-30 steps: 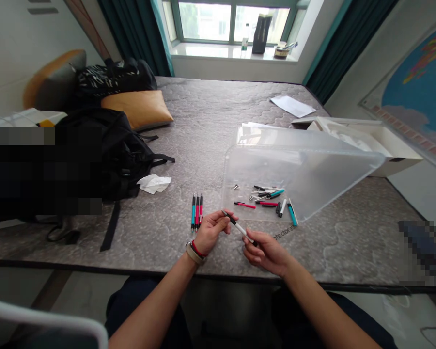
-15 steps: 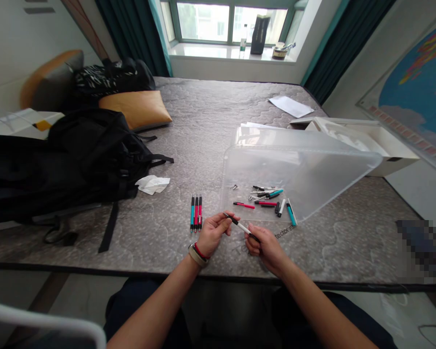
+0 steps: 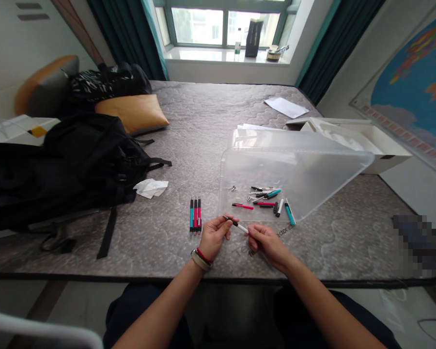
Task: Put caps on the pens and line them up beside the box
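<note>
Between my two hands is a white pen [image 3: 241, 228] with a black grip, lying slantwise above the near edge of the mattress. My left hand [image 3: 215, 236] pinches it at the black grip end. Fingers of my right hand [image 3: 265, 242] close round its other, white end and hide part of it. Just left of my left hand, several assembled pens [image 3: 195, 215], one teal and the others red, lie side by side. Beyond my hands, loose pen parts [image 3: 265, 203] in red, teal, white and black are scattered on a clear plastic sleeve [image 3: 236, 169].
A black backpack [image 3: 90, 160] and a crumpled tissue [image 3: 151, 187] lie to the left, with a tan cushion [image 3: 132, 114] behind. An open white box [image 3: 381, 145] stands at the right, near a sheet of paper [image 3: 286, 107]. The mattress edge [image 3: 240, 280] runs close in front of me.
My right hand's fingers have shifted along the pen, and the black end that stuck out there is now out of sight. The view has tilted slightly.
</note>
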`<state>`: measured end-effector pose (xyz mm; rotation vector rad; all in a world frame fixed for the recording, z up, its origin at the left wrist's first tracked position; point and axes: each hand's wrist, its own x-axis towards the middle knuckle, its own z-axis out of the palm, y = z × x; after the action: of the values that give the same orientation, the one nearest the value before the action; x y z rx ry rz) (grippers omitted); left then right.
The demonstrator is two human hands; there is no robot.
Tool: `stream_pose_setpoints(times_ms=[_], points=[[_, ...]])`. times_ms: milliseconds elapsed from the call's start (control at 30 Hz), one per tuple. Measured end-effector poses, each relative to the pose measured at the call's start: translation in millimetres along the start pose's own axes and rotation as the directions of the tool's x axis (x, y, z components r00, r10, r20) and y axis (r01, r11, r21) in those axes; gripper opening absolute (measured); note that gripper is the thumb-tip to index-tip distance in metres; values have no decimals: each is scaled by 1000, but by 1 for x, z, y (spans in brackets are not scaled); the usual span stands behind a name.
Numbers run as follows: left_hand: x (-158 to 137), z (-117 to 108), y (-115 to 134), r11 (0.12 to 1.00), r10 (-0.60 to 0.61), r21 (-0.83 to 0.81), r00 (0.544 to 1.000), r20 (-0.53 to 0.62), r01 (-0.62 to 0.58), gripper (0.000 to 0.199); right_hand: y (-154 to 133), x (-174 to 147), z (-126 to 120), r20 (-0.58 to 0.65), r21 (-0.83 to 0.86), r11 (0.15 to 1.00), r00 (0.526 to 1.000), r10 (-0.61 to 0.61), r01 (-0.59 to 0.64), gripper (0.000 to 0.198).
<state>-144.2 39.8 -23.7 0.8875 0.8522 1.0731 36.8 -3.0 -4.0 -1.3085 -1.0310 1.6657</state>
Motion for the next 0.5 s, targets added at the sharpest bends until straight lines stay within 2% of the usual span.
stream_pose_setpoints(times_ms=[100,200,267,400,500], points=[[1,-2,0,1000,-13,-28,1000,-18,13,31,-1,-1,4,44,188,977,994,98,-105,39],[3,-3,-2,990,-54,-132,994,-99,41,35,-7,-4,5,-17,312,948,997,78,-69,39],[3,-1,-3,971,-111,-226,985,-129,80,38,-10,-7,3,15,379,924,998,54,-56,43],[1,3,-4,919,-195,-367,974,-113,141,38,-10,-11,0,128,429,902,992,3,-58,51],[0,4,-6,892,-221,-423,971,-95,161,38,-6,-10,-2,146,442,896,989,-16,-51,55]])
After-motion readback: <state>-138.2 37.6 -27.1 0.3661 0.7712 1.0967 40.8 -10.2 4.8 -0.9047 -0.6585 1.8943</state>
